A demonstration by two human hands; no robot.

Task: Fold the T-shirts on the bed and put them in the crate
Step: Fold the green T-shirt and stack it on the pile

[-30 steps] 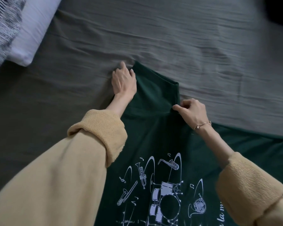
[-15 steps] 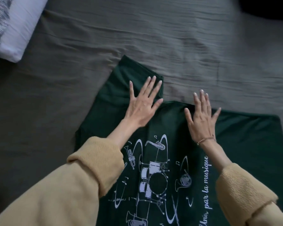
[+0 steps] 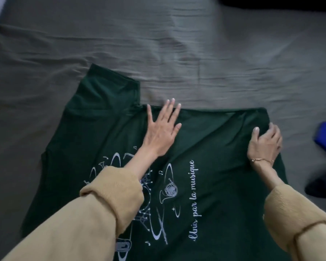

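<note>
T-shirt (image 3: 215, 147) lay flat on the bed (image 3: 158, 44), sleeve toward 11 o'clock, bare sheet open from 9 to 3. Left hand (image 3: 163, 131) was spread flat on the top edge; right hand (image 3: 265, 144) pinched the 3 o'clock edge, fingers curled.

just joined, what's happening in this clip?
A person in yellow sleeves is laying out a dark green T-shirt print-up on the grey bed sheet. The left hand lies flat with spread fingers near the shirt's far edge, while the right hand grips the fabric at its right corner. One shirt sleeve lies spread at far left. No fold made yet; no crate in view.
</note>
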